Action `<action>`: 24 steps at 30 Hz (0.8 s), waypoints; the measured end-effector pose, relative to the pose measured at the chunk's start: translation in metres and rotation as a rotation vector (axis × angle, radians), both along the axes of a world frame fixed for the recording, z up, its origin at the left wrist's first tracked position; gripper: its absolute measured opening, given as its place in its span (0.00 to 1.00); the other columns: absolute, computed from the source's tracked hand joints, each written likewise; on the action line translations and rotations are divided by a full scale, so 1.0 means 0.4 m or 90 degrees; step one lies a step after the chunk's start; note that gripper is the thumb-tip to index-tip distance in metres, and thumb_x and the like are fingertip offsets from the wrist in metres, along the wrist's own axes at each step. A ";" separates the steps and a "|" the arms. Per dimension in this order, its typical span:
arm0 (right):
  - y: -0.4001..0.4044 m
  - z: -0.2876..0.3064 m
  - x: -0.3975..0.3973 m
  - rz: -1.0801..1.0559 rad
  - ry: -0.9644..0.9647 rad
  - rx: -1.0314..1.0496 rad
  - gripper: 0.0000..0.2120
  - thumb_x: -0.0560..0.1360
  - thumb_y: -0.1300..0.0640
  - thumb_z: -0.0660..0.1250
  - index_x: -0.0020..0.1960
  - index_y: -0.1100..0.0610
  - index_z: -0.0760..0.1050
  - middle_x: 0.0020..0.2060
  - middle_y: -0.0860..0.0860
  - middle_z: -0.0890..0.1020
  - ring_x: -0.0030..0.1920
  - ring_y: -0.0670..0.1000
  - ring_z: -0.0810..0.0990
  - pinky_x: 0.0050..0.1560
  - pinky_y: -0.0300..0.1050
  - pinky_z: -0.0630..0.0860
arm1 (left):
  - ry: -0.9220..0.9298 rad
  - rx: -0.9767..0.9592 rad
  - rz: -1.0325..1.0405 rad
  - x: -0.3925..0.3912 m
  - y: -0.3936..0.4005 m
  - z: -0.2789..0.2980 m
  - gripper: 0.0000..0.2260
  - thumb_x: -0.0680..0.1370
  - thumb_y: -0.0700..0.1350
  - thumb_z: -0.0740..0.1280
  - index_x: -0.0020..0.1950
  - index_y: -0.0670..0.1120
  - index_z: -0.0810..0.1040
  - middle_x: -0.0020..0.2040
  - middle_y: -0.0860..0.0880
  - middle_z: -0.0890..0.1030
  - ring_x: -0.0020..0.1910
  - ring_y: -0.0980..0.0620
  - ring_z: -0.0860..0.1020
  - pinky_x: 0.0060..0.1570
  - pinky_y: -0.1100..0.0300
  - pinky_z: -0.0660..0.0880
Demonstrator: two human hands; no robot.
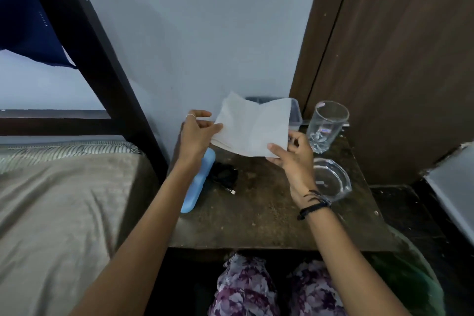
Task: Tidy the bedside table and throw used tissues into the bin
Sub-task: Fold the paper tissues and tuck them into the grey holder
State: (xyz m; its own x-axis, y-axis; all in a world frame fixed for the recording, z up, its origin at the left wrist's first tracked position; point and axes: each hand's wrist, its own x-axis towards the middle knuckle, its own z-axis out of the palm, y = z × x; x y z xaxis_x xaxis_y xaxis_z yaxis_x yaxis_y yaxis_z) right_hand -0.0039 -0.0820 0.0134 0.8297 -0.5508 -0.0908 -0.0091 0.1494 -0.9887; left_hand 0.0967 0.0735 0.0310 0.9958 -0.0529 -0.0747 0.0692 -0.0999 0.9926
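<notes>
at the left edge of the bedside table (pixel 269 213) a light blue case (pixel 198 182) lies beside a coiled black cable (pixel 224 174), and just above them the left hand (pixel 196 136) pinches the left edge of a white tissue (pixel 252 127), thumb and fingers closed on the paper. the tissue hangs open in the air over the table's back half, and the right hand (pixel 292 154) pinches its lower right corner. the likeliest mishap, i judge, is that hand swinging into the upright glass (pixel 325 126) or the glass dish (pixel 331 178) just beside it.
</notes>
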 end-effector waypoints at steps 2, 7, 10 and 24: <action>-0.027 -0.023 -0.067 -0.019 0.050 0.017 0.19 0.72 0.67 0.69 0.59 0.58 0.67 0.46 0.47 0.79 0.46 0.44 0.79 0.36 0.36 0.80 | -0.001 0.017 -0.024 -0.064 -0.031 -0.028 0.12 0.72 0.35 0.70 0.51 0.44 0.71 0.37 0.49 0.76 0.40 0.49 0.76 0.41 0.57 0.74; -0.059 -0.084 -0.190 0.028 0.176 -0.046 0.18 0.72 0.70 0.67 0.59 0.61 0.67 0.52 0.57 0.79 0.44 0.48 0.79 0.33 0.35 0.80 | 0.017 0.129 -0.075 -0.231 -0.070 -0.105 0.10 0.73 0.37 0.68 0.51 0.45 0.71 0.39 0.52 0.75 0.41 0.51 0.75 0.41 0.58 0.71; -0.061 -0.105 -0.233 0.084 0.237 -0.127 0.16 0.72 0.69 0.67 0.56 0.57 0.69 0.54 0.59 0.80 0.46 0.51 0.80 0.35 0.36 0.80 | 0.023 0.189 -0.064 -0.302 -0.061 -0.133 0.11 0.73 0.37 0.67 0.54 0.43 0.73 0.45 0.50 0.77 0.45 0.52 0.75 0.44 0.59 0.70; 0.012 -0.093 -0.248 0.010 0.364 -0.698 0.19 0.76 0.53 0.64 0.65 0.59 0.70 0.60 0.55 0.73 0.62 0.55 0.71 0.53 0.48 0.75 | -0.094 0.481 -0.055 -0.349 -0.033 -0.157 0.11 0.76 0.39 0.64 0.57 0.38 0.77 0.57 0.43 0.75 0.55 0.43 0.73 0.48 0.53 0.71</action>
State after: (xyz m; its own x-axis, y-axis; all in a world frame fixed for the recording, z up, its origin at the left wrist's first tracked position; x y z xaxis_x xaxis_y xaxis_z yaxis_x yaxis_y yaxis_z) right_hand -0.1033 -0.0771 -0.0240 0.8300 -0.5544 0.0608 -0.4748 -0.7596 -0.4445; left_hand -0.0428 0.0602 -0.0318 0.9930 -0.1177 0.0117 -0.0969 -0.7527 0.6512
